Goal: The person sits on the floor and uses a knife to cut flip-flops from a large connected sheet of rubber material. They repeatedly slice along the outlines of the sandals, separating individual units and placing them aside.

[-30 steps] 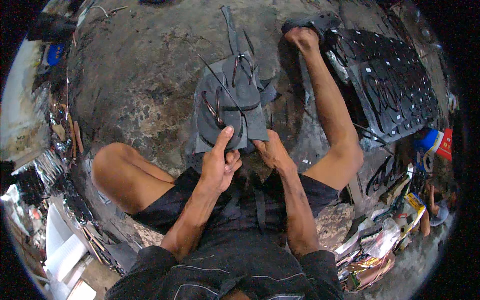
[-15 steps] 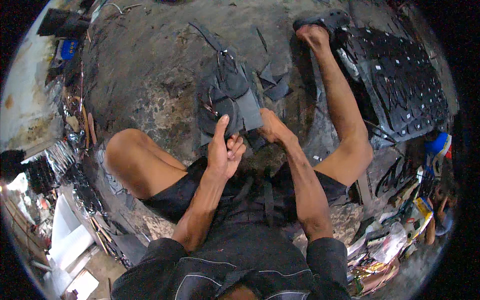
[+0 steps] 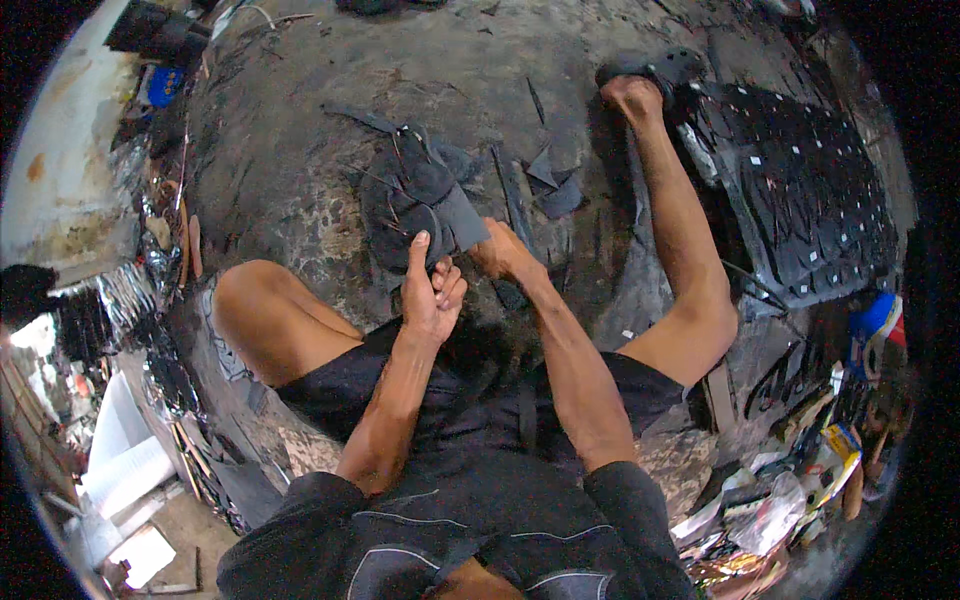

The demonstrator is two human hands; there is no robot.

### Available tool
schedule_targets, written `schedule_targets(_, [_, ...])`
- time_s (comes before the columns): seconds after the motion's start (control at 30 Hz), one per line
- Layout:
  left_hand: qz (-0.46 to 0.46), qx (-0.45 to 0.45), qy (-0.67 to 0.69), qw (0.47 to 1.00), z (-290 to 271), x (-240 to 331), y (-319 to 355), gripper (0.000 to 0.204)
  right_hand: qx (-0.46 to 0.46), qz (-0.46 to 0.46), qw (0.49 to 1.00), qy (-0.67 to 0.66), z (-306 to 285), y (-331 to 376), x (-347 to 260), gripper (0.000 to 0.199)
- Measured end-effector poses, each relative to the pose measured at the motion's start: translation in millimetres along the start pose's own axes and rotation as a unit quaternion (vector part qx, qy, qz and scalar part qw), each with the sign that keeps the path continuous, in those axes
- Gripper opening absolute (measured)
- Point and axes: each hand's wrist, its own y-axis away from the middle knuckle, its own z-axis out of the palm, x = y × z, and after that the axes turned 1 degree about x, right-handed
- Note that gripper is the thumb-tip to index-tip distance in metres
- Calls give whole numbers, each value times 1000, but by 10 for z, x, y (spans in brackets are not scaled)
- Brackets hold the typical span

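Observation:
My left hand is closed on the near edge of a dark rounded rubber piece, thumb on top and fingers curled below. The piece looks like a sandal sole, with thin shiny strands on it, though its exact kind is unclear. A similar dark piece lies just beyond it. My right hand is closed at the near right edge of a flat grey rectangular piece, beside the rounded one. Its fingertips are partly hidden, so anything else in them cannot be made out.
Black scraps and a long dark strip lie on the floor right of my hands. A dark panel with white tags lies beyond my right leg. Mixed clutter sits at lower right, white sheets at lower left.
Both hands and the dark pieces have shifted left together in the view. The long dark strip now shows apart from them, on the right. Both hands keep their hold.

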Motion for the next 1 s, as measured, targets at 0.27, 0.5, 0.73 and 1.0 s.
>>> schedule_targets(0.27, [-8, 139, -153, 978, -49, 162, 359, 45, 121, 37, 986, -113, 117, 1034, -215, 26])
schedule_targets(0.5, [-32, 96, -132, 986, 0, -50, 280, 25, 73, 33, 993, -88, -134, 1084, 2, 21])
schedule_targets(0.73, [-43, 7, -82, 996, 105, -387, 238, 20, 52, 30, 995, -75, -300, 1009, 532, 25])
schedule_targets(1.0, [-2, 71, -83, 994, 87, -400, 206, 29, 131, 15, 985, -115, 293, 666, 671, 22])
